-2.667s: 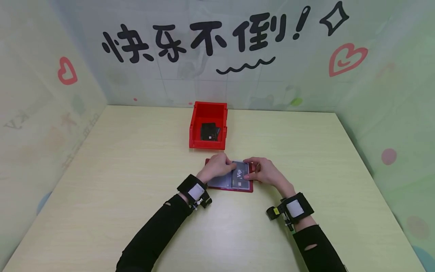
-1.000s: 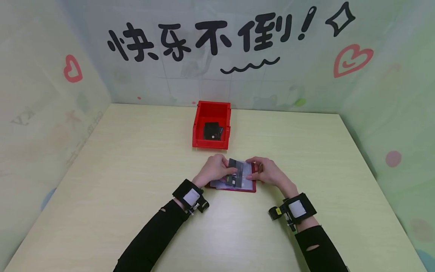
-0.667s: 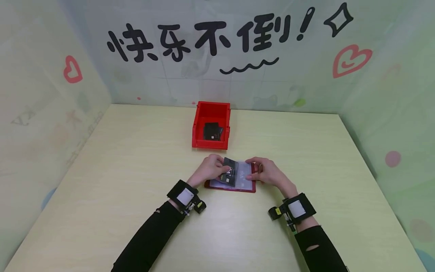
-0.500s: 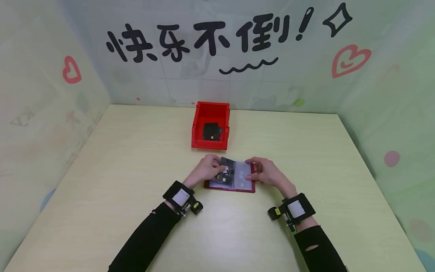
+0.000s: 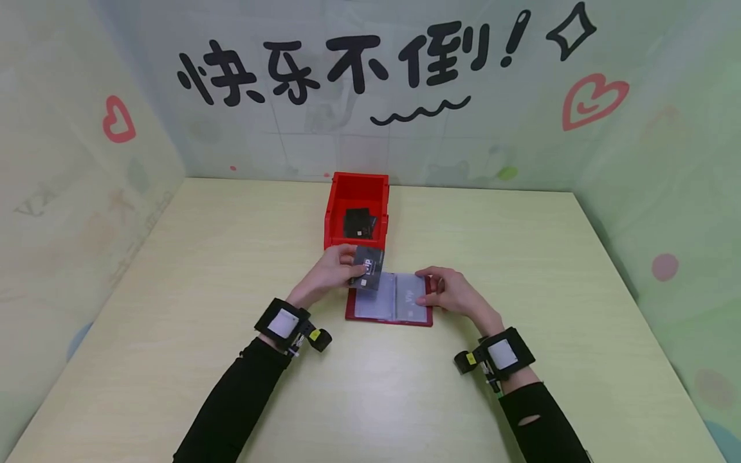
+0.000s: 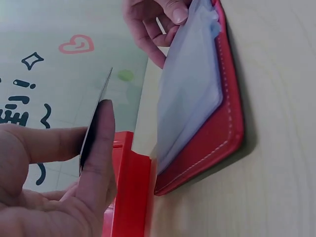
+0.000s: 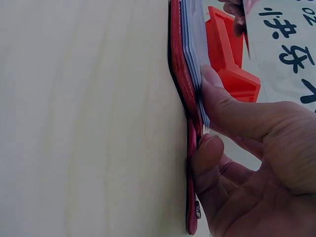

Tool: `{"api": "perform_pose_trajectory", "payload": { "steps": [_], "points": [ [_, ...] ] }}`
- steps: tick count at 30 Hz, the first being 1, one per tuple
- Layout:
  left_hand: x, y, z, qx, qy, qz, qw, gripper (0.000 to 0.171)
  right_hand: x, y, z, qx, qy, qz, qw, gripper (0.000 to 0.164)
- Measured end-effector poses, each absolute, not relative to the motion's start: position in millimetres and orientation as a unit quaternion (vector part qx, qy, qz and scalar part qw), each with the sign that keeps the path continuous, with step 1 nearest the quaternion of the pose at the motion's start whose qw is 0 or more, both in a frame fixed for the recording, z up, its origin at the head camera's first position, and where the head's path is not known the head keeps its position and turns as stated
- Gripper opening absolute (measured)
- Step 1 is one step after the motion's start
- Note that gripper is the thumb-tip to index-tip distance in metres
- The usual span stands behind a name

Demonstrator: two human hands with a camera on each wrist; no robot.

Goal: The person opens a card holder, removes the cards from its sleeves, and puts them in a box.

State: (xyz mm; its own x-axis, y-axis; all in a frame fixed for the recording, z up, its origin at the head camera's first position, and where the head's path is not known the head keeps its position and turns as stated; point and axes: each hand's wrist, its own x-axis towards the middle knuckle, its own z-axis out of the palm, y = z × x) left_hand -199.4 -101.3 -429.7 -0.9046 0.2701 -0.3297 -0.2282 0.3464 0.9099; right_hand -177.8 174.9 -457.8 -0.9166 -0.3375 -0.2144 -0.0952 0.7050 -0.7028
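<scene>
My left hand [image 5: 327, 273] pinches a dark card [image 5: 369, 269] printed "Vip" between thumb and fingers. In the head view the card is raised and overlaps the upper left of a red card holder [image 5: 350, 315] and the front of the bin; the left wrist view shows the card [image 6: 97, 116] edge-on. Lying open on the table, the holder bears clear plastic sleeves [image 5: 411, 302]. At its right edge my right hand [image 5: 454, 297] grips the sleeves. In the right wrist view the thumb [image 7: 217, 94] lies on the sleeve stack, with a snap tab [image 7: 191, 197] below the fingers.
A red bin [image 5: 376, 188] stands behind the holder, close to the left hand, with several dark cards [image 5: 357, 223] inside. The pale wooden table [image 5: 173, 308] meets printed walls at the back and both sides.
My left hand has drawn the Vip card left out of the holder's sleeve and raised it up toward the bin. The right hand has stayed at the holder's right edge.
</scene>
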Motion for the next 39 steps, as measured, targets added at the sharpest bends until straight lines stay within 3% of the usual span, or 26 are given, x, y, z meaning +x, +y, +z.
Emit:
{"api": "perform_pose_trajectory", "payload": {
  "steps": [19, 31, 39],
  "points": [
    [-243, -86, -415, -0.003, 0.867, 0.499, 0.008, 0.051, -176, 173, -456, -0.113, 0.908, -0.366, 0.170, 0.056],
    [-269, -66, -418, -0.018, 0.902, 0.431, 0.020, 0.063, -175, 174, -456, -0.113, 0.907, -0.368, 0.169, 0.056],
    [-279, -61, -422, -0.038, 0.930, 0.362, 0.040, 0.051, -176, 174, -455, -0.108, 0.908, -0.367, 0.172, 0.056]
  ]
}}
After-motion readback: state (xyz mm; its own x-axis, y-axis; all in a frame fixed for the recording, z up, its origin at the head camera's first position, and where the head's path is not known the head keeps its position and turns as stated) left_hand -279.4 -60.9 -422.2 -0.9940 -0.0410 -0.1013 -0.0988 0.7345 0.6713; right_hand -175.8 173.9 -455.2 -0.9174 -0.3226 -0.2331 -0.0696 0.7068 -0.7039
